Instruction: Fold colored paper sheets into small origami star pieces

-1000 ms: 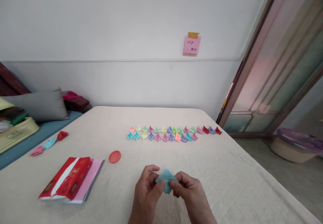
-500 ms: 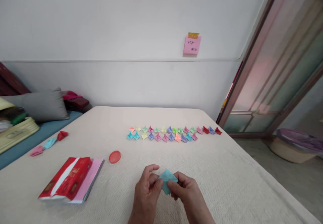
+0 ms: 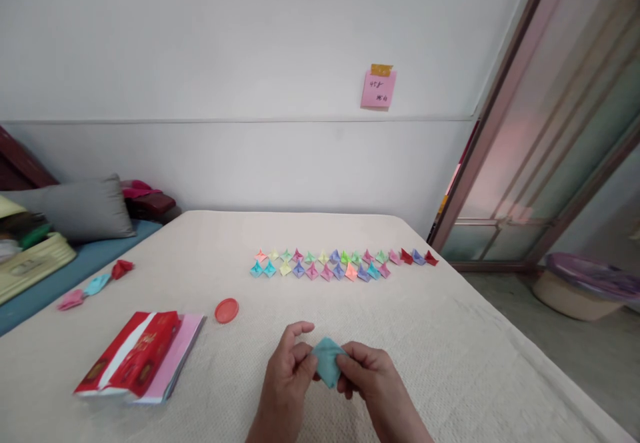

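Note:
A small folded piece of light blue paper point(image 3: 329, 362), diamond-shaped, is held between both hands above the front of the cloth-covered table. My left hand point(image 3: 289, 375) pinches its left corner between thumb and fingers, with the index finger raised and curled above. At the right corner, my right hand point(image 3: 369, 371) grips the paper with its thumb on the near face; the other fingers are partly hidden behind it. Farther back lie two rows of small folded paper boats point(image 3: 313, 270) in several colours.
To the left rest a red tissue packet point(image 3: 135, 353) on pink paper sheets point(image 3: 173, 356) and a round red lid point(image 3: 227, 310). Balloon-like crumpled pieces point(image 3: 97, 284) lie near the left edge. A pink note point(image 3: 379, 88) is taped to the wall; a lidded tub point(image 3: 580, 290) stands on the floor.
The blue paper now shows a smoother, more even diamond face. My right thumb has shifted toward its right corner. Both hands still hold it, and the view has moved slightly.

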{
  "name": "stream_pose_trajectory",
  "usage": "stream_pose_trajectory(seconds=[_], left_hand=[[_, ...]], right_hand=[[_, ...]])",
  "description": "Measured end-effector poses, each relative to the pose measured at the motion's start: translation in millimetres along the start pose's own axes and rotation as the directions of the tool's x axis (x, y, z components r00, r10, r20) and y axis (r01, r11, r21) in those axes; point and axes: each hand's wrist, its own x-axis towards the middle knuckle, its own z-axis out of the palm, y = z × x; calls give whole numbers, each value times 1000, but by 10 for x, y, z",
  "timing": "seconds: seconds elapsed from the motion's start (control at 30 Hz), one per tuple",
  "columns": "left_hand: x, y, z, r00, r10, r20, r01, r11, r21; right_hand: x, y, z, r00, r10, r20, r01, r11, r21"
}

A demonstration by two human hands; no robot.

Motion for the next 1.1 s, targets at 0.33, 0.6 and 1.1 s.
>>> stream_pose_trajectory(seconds=[0.33, 0.6, 1.1], left_hand=[[50, -5, 24, 993, -25, -118, 11, 993, -118], [42, 38, 61, 967, -254, -1, 196, 747, -635], [66, -15, -35, 958, -275, 77, 280, 854, -439]], right_hand=[[0, 44, 68, 981, -16, -195, 43, 989, 138], [-15, 14, 71, 999, -41, -33, 49, 957, 286], [-9, -61, -37, 998, -22, 60, 13, 988, 153]])
